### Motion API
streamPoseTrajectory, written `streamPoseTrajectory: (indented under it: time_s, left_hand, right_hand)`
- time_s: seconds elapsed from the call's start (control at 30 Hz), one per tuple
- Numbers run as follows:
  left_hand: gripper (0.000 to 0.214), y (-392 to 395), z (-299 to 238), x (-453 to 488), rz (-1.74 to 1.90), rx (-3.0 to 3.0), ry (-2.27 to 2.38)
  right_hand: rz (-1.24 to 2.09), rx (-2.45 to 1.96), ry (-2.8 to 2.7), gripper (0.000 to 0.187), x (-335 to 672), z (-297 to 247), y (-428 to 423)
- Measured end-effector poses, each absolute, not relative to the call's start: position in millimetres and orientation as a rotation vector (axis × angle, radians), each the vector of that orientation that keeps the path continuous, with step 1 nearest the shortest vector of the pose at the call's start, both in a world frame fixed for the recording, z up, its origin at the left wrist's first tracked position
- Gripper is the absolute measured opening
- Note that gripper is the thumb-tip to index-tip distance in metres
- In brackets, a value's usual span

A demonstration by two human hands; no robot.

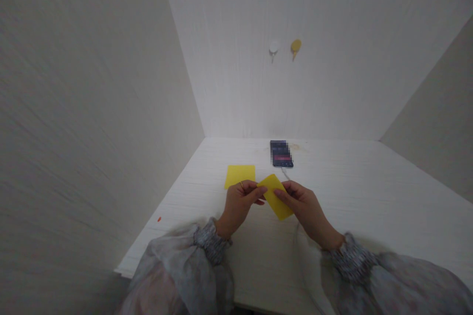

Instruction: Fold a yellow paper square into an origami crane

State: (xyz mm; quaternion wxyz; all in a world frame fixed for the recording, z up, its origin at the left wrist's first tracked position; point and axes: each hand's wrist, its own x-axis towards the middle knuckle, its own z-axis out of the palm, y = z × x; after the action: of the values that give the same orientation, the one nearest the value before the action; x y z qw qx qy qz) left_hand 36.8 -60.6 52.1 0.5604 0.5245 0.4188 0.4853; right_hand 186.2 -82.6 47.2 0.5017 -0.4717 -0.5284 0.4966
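Our grey sleeves (185, 266) reach over the counter (351, 182), left hand (237, 204) and right hand (306, 206) pinching the yellow paper (279, 210) between them. We seem to be folding it, which next calls for aligned edges.

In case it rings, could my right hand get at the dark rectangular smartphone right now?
Probably yes: only a thin white cable shows between your right hand and the smartphone. That hand pinches a yellow rectangular paper sheet, though, which your left hand also holds and could likely keep.
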Motion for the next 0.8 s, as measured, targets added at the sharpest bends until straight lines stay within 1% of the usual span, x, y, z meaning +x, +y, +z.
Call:
streamPoseTrajectory:
  time_s: [0.23,0.5,0.8]
  left_hand:
    - [0.02,-60.6,51.6,37.4,1.142,1.24,0.968]
    - [0.024,-57.4,48.3,37.4,1.123,1.215,1.011]
    - [0.025,-54.5,40.1,34.9,0.965,1.224,0.951]
  right_hand:
    - [1.208,-1.115,-1.259,0.027,186.2,45.6,-82.0]
    - [1.162,-1.166,-1.267,0.03,188.4,42.0,-78.9]
    - [1.115,-1.248,-1.2,0.024,194.2,34.4,-73.2]
